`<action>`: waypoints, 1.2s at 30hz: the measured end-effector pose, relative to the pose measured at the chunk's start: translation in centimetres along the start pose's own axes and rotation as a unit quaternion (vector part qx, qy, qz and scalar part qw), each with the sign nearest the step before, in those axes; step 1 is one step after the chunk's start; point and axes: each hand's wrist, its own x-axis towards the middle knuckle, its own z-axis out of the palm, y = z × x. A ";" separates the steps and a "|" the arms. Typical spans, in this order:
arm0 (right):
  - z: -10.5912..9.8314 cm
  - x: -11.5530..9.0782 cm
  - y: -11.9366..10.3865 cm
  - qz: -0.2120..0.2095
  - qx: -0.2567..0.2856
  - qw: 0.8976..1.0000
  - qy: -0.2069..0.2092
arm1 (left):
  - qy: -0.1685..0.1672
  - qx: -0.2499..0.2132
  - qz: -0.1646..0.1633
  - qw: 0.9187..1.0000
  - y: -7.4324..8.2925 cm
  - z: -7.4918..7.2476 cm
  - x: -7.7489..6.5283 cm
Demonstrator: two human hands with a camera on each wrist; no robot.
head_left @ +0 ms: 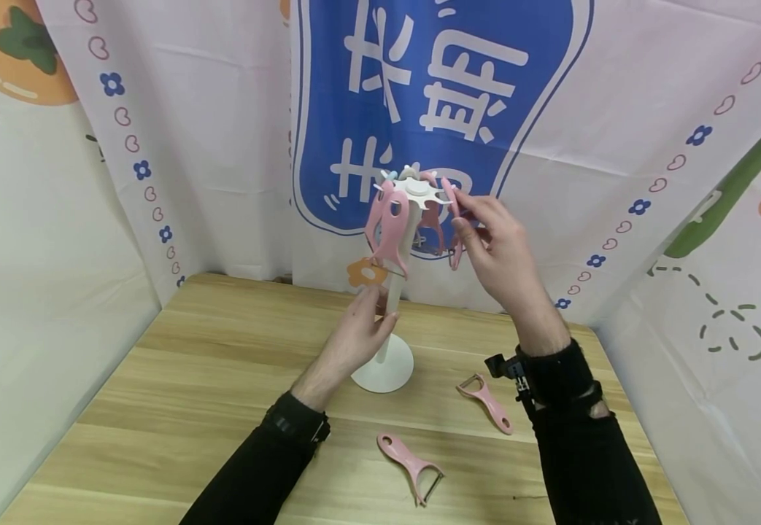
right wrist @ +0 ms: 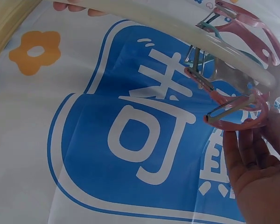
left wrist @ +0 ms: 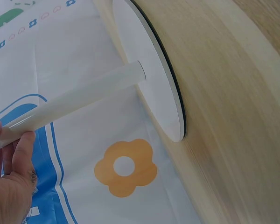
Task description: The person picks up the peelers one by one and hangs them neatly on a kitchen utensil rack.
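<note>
A white stand with a round base and a notched top stands on the table. My left hand grips its pole below the hanging peelers. At the right side of the top, my right hand pinches a pink peeler by its handle, close to a notch. Other peelers hang around the top, among them a pink peeler at the front. In the right wrist view a teal peeler also hangs behind the pole, and my right hand's fingers touch the pink peeler.
Two more pink peelers lie on the wooden table: one peeler near the front, another peeler by my right forearm. A printed cloth with a blue sign hangs close behind the stand.
</note>
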 end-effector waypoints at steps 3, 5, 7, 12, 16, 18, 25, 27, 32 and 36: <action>0.2 0.0 0.2 -0.005 0.011 1.000 -0.004 | 0.000 0.000 0.001 1.000 0.0 0.0 0.0; 0.3 -0.1 0.4 -0.007 0.016 1.000 -0.006 | 0.000 -0.001 0.003 1.000 0.0 -0.1 -0.1; 0.5 -0.1 0.4 -0.004 0.022 1.000 -0.007 | -0.001 0.000 0.002 1.000 0.0 -0.1 -0.1; 0.8 -0.2 0.4 0.007 0.038 0.999 -0.008 | -0.002 0.004 -0.003 1.000 0.0 0.0 -0.1; 1.0 -0.2 0.6 0.009 0.039 0.999 -0.009 | -0.003 0.004 -0.005 1.000 0.0 0.0 -0.1; 1.0 -0.3 0.6 0.009 0.040 0.999 -0.012 | -0.002 0.003 -0.005 1.000 -0.1 0.0 -0.1; 1.0 -0.9 1.0 0.010 0.046 0.999 -0.009 | -0.006 0.002 -0.003 1.000 -0.1 -0.1 -0.1; 1.0 -1.1 1.2 0.008 0.050 0.999 -0.004 | -0.006 0.005 -0.003 1.000 -0.1 -0.1 -0.1; 0.8 -1.9 1.3 0.002 0.059 0.998 0.006 | -0.003 0.012 -0.002 1.000 0.0 -0.1 -0.1; 0.6 -2.8 1.4 0.009 0.048 0.999 0.009 | -0.001 0.011 0.001 1.000 0.1 -0.1 -0.1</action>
